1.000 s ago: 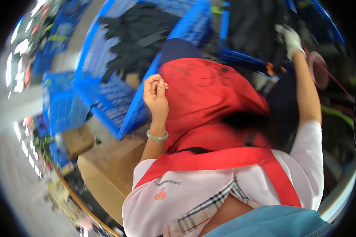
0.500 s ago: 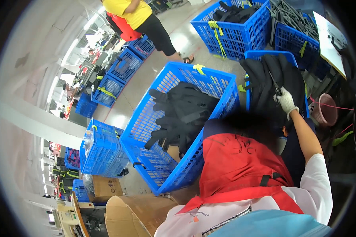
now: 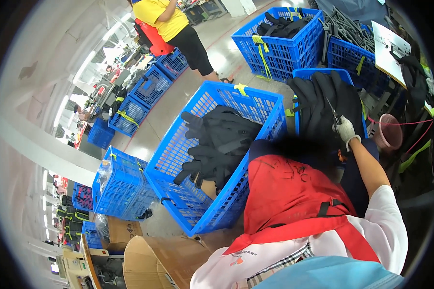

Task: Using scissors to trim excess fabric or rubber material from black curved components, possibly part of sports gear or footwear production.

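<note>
Grey concrete floor (image 3: 178, 120) runs through a workshop crowded with blue plastic crates. Nearest, just ahead of the person's red apron (image 3: 289, 197), stands a big crate (image 3: 212, 159) holding a heap of black fabric pieces (image 3: 222, 144); a yellow strap (image 3: 241, 89) is tied on its far rim. Just to its right, touching or nearly so, is a second crate (image 3: 318, 73) with a tall pile of black fabric (image 3: 323, 106) rising above its rim.

A right hand (image 3: 343, 129) in a white glove is raised against the right side of that pile, closed around small snips (image 3: 333, 111) whose thin blades point up and lie against the fabric. Its bare forearm runs back to a white sleeve (image 3: 386, 221) at the lower right. No left hand shows in view, so its grip cannot be told.

Right of the gloved hand, near the second crate's right side, sits a pink spool (image 3: 388, 135) with pink thread (image 3: 410, 123) stretching away to the right. Beyond, toward the top edge, another crate (image 3: 279, 45) carries black pieces and yellow straps, and a further crate (image 3: 347, 55) to its right is filled with dark strap-like parts. A white sheet (image 3: 390, 48) lies at the top right.

At the top left another person in a yellow shirt (image 3: 166, 17) and black shorts stands among more crates (image 3: 149, 89). Near the lower left are a crate (image 3: 123, 185) and brown cardboard boxes (image 3: 164, 257)
</note>
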`<action>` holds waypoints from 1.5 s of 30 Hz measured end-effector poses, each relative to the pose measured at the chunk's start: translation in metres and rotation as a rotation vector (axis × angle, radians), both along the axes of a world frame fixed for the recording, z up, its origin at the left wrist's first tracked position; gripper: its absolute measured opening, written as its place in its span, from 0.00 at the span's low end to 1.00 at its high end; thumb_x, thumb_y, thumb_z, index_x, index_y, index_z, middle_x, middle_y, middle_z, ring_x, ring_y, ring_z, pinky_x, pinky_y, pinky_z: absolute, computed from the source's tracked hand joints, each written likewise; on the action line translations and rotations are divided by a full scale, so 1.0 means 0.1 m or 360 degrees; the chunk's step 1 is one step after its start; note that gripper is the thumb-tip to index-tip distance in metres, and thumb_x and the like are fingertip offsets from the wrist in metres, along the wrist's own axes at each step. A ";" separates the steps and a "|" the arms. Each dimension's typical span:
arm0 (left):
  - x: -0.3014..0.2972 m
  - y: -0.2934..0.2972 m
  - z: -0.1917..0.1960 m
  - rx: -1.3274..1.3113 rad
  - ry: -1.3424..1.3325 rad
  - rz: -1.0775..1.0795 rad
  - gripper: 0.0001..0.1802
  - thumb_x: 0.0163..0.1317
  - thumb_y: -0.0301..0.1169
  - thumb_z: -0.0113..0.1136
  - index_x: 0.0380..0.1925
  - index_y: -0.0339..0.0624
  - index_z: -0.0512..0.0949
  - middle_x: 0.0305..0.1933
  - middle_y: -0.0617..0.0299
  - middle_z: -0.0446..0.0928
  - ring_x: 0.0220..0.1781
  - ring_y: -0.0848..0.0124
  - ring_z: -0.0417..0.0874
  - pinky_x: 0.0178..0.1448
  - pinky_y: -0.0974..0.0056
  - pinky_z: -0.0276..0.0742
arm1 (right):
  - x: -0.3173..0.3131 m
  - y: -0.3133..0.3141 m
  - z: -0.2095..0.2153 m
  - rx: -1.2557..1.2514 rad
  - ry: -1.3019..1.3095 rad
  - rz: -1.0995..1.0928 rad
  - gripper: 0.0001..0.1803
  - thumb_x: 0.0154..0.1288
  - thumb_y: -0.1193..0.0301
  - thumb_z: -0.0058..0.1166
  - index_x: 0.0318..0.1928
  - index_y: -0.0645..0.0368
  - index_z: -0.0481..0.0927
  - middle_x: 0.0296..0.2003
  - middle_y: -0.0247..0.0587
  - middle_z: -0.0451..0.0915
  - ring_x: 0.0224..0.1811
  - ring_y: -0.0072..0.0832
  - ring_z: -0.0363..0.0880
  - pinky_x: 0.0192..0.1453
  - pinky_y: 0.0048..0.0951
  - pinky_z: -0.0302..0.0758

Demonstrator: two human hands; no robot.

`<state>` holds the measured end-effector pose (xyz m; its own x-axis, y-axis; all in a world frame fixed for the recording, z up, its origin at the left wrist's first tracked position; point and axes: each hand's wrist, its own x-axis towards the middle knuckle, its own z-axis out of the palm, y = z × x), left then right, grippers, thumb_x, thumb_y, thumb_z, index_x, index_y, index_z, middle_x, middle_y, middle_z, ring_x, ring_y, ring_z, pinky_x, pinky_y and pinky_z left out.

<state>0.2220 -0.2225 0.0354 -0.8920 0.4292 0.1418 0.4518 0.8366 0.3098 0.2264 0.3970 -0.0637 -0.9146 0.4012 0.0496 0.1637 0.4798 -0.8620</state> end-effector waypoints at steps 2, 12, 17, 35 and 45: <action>0.20 -0.13 -0.08 -0.0050 -0.0103 0.0056 0.14 0.62 0.37 0.53 0.38 0.37 0.78 0.38 0.46 0.79 0.41 0.52 0.79 0.44 0.54 0.73 | 0.02 -0.16 0.19 0.0072 -0.0018 0.0055 0.10 0.57 0.68 0.59 0.34 0.60 0.75 0.25 0.47 0.78 0.29 0.40 0.79 0.34 0.37 0.73; 2.93 -0.28 -1.62 0.0001 -0.1243 0.0327 0.16 0.59 0.38 0.56 0.39 0.37 0.80 0.39 0.42 0.79 0.43 0.48 0.79 0.46 0.53 0.74 | 0.06 0.05 0.28 0.0102 -0.0173 0.0102 0.09 0.58 0.69 0.57 0.34 0.61 0.76 0.24 0.36 0.76 0.25 0.26 0.75 0.30 0.29 0.70; 3.39 -0.10 -1.59 0.0158 -0.1607 0.0373 0.16 0.56 0.39 0.59 0.38 0.38 0.81 0.37 0.40 0.79 0.44 0.45 0.80 0.44 0.53 0.74 | 0.13 -0.66 0.23 -0.0188 -0.0378 0.0308 0.08 0.60 0.68 0.57 0.35 0.58 0.75 0.22 0.30 0.73 0.20 0.17 0.69 0.22 0.21 0.64; -0.69 -0.51 -2.77 0.1727 -0.1782 0.1586 0.16 0.64 0.34 0.58 0.48 0.36 0.75 0.43 0.55 0.80 0.40 0.65 0.83 0.42 0.66 0.79 | -0.01 -1.23 0.18 0.1073 -0.0416 0.0582 0.21 0.60 0.65 0.59 0.50 0.64 0.75 0.40 0.57 0.80 0.45 0.51 0.78 0.46 0.39 0.74; -1.30 0.30 -3.58 0.2391 -0.1588 0.1866 0.13 0.60 0.36 0.65 0.34 0.38 0.75 0.27 0.57 0.76 0.28 0.65 0.80 0.33 0.64 0.81 | -0.27 -1.32 0.08 0.0841 -0.0278 0.0599 0.13 0.57 0.72 0.59 0.42 0.61 0.77 0.32 0.51 0.80 0.34 0.48 0.79 0.38 0.38 0.75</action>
<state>0.0921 -0.1929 -0.3224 -0.5668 -0.1902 -0.8016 -0.6451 -0.5027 0.5754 0.1998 0.2655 -0.0559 -0.9998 0.0160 -0.0094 0.0185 0.8817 -0.4714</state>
